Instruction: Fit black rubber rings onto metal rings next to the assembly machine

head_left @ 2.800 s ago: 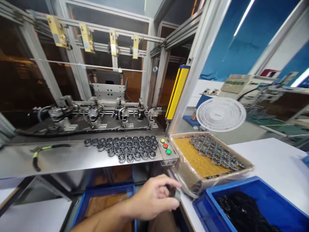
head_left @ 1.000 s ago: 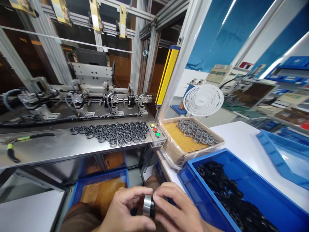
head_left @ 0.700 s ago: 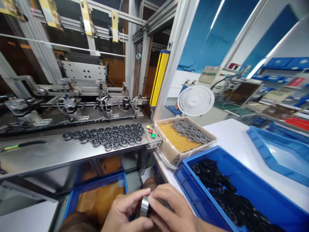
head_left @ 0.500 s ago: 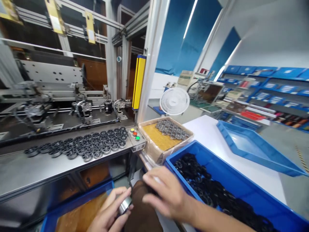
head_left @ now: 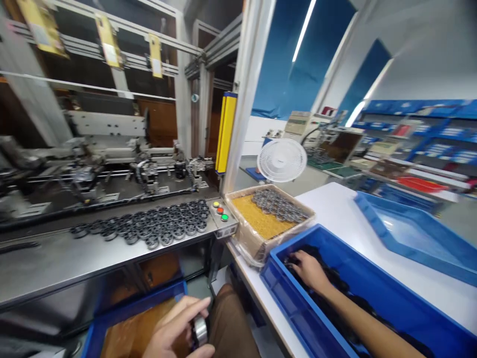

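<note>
My left hand (head_left: pixel 179 328), at the bottom centre, is closed round a shiny metal ring (head_left: pixel 200 330) with a dark inner part. Above my lap, the ring is held on its side between thumb and fingers. My right hand (head_left: pixel 310 271) reaches into the near left end of a deep blue bin (head_left: pixel 372 268), with its fingers curled at a black ring-shaped part (head_left: pixel 288 260). Loose black parts (head_left: pixel 333 276) lie around and under that hand and forearm. The right fingertips are partly hidden among them.
Several metal-rimmed rings (head_left: pixel 164 223) stand in rows on the machine's steel ledge (head_left: pixel 93 263), beside a button box (head_left: pixel 225 226). A lined carton (head_left: pixel 253 243) holds more rings. A blue tray (head_left: pixel 406 243) rests on the white table (head_left: pixel 328 199). Another blue bin (head_left: pixel 89 343) is below.
My right hand has moved from near my left hand, rightward into the blue bin. My left hand still holds the metal ring, now turned differently. The view has shifted slightly left.
</note>
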Tool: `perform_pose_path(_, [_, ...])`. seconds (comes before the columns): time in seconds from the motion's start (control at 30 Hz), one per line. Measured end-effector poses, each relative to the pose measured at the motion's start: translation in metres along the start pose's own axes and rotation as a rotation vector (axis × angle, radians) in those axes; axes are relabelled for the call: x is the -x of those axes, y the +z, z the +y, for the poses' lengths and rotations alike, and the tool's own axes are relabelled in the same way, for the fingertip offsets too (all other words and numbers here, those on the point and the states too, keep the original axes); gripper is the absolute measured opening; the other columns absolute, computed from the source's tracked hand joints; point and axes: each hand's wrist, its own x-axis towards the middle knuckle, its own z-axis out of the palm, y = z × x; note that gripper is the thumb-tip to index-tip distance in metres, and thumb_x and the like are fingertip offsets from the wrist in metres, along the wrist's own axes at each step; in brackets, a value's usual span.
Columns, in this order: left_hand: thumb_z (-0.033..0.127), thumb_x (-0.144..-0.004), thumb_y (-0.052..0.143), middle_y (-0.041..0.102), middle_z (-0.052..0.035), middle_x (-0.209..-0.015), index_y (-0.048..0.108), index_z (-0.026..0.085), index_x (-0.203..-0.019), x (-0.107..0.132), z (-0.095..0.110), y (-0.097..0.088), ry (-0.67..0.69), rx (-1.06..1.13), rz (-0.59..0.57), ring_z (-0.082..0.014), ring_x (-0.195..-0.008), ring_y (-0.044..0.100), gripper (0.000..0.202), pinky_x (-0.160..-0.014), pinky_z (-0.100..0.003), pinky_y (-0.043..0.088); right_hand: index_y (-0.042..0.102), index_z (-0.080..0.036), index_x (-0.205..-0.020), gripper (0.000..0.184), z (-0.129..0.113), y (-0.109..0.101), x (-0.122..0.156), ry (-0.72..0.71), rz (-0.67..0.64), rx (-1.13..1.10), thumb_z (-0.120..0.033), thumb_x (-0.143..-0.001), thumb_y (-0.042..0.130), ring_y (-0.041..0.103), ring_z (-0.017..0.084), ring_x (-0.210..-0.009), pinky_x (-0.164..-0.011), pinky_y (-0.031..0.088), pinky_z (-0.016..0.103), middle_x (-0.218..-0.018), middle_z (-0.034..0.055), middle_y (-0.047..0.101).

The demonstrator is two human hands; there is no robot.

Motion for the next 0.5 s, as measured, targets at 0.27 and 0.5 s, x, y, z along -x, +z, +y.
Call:
perform_pose_path(0.27, [0.023,-0.082,0.067,0.065,-0.0088,-0.119,0.058,0.028,-0.128,0.007,-0.002,-0.007,-0.1,0.526,0.064,-0.0133,-0.087,0.064,0.047,-0.075,-0.019,0.049,0.071,-0.018,-0.068,0.024,0.032,-0.042,-0.026,-0.048,0.005,-0.055,-0.034,-0.069,0.053,0.068,0.031,-0.062,-0.056,0.054,0.041,-0.071,0.0145,0.07])
perform_pose_path(0.5, [0.003,-0.058,0.082,0.068,-0.0106,-0.109,0.068,0.021,-0.113,-0.008,0.023,0.003,-0.203,0.853,0.15,-0.01,-0.072,0.063,0.06,-0.066,-0.019,0.049,0.06,-0.024,-0.1,0.019,-0.161,-0.112,0.003,-0.599,0.425,-0.126,-0.037,-0.089,0.051,0.068,0.019,-0.079,-0.075,0.057,0.031,-0.092,0.0055,0.069])
